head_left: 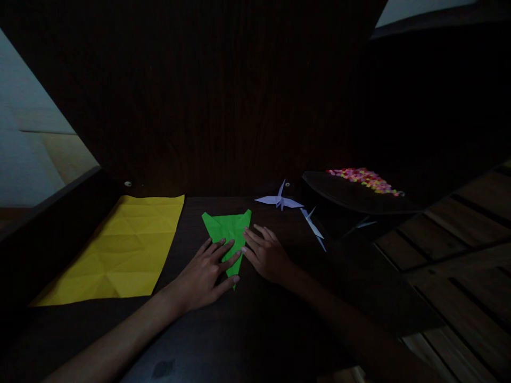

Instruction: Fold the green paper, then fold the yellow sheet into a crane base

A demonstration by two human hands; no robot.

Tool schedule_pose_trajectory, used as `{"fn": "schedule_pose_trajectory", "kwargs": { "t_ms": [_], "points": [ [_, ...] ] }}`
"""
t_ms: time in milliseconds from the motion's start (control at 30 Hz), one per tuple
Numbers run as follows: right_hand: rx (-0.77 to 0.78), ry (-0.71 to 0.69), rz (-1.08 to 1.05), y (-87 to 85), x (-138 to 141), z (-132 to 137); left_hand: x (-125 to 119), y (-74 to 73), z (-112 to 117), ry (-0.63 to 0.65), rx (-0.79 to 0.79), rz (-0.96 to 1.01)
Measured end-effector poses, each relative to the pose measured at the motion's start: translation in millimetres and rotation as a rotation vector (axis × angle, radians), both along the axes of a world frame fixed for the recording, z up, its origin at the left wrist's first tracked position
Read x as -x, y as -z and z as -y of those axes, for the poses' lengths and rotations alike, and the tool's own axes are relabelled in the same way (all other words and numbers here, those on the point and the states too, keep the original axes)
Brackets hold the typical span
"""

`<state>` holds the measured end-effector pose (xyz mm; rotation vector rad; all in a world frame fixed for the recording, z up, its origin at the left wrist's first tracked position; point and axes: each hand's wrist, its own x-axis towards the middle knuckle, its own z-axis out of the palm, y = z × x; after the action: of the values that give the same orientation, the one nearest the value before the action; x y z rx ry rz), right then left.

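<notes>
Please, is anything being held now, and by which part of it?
Nothing is clearly gripped. The left hand lies with spread fingers on the lower part of the green paper; the right hand has fingertips at the paper's right edge.

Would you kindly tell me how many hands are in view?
2. The left hand lies across the lower part of the folded green paper; the right hand has its fingertips at the paper's right edge. No other hands show.

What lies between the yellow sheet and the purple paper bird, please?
The head view shows folded green paper there, with the left hand and right hand touching it.
</notes>
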<state>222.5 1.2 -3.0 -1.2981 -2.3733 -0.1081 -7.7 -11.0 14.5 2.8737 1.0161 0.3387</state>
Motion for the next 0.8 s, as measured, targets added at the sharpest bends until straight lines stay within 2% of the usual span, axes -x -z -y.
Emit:
{"fn": "schedule_pose_trajectory", "kwargs": {
  "t_ms": [800],
  "points": [
    [-0.023,0.145,0.048,1.5,-12,-9,0,-7.4,2,0.088,0.032,0.027]
  ]
}}
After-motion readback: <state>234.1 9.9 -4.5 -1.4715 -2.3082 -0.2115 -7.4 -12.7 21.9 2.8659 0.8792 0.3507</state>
